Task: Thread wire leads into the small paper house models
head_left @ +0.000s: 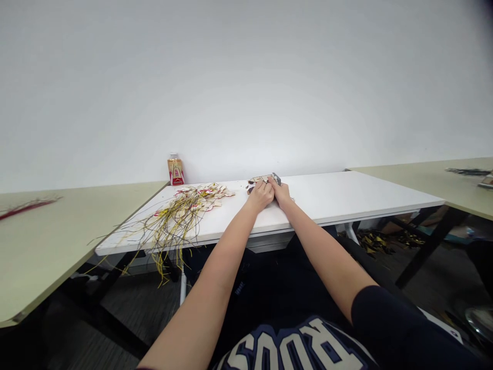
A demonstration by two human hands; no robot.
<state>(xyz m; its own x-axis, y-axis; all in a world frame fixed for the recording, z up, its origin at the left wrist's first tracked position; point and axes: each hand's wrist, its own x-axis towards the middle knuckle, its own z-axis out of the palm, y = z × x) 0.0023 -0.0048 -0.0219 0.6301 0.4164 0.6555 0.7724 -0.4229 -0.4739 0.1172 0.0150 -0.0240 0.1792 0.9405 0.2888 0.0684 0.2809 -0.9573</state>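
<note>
Near the back edge of the white table [323,198], my left hand [262,194] and my right hand [281,191] are close together, touching. Both have their fingers closed around something too small to make out. Pale card pieces [257,180] with dark marks lie just beyond and left of the fingers, and a grey object [276,178] shows beside my right hand's fingertips. To the left is a heap of yellow and dark cords [173,221] with white and red tags [206,193]; some cords hang over the front edge.
A bottle [176,170] with a gold and red label stands at the table's back left, by the wall. Cream tables adjoin both sides, with red strands [29,207] on the left one and dark strands [468,171] on the right. Gold scraps [372,241] lie below.
</note>
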